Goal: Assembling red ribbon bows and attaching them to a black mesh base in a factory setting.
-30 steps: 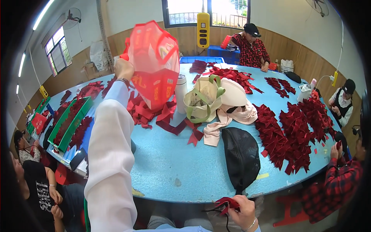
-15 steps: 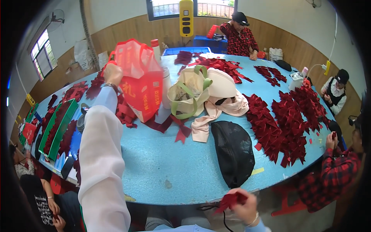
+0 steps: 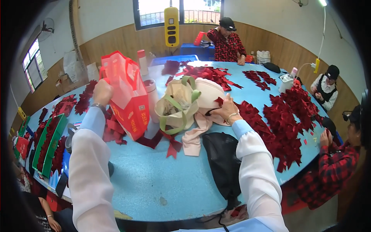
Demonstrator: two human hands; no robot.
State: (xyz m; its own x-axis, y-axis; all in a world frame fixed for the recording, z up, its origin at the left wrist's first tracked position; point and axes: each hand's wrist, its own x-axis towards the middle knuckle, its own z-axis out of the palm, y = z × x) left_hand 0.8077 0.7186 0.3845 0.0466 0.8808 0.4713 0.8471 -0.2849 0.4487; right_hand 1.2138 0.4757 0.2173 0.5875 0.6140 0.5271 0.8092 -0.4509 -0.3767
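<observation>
Two in play! | left grip (image 3: 103, 94) clamped on red bag (image 3: 131, 105) | right grip (image 3: 227, 109) pinches red ribbon (image 3: 219, 101) by pale pink cap (image 3: 208, 92)

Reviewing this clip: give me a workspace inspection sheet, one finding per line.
Surface: blue table, small dark mark near its front edge.
Job's things: red bag, dark red ribbon heap on the right.
Clutter: cloth tote, pale cloth, black bag, pale bottle.
Left grip: left hand holds the red bag.
Right grip: right hand, red ribbon piece at its fingertips.
Cables: white cord hangs above yellow socket.
Surroundings: window; people around the table.
</observation>
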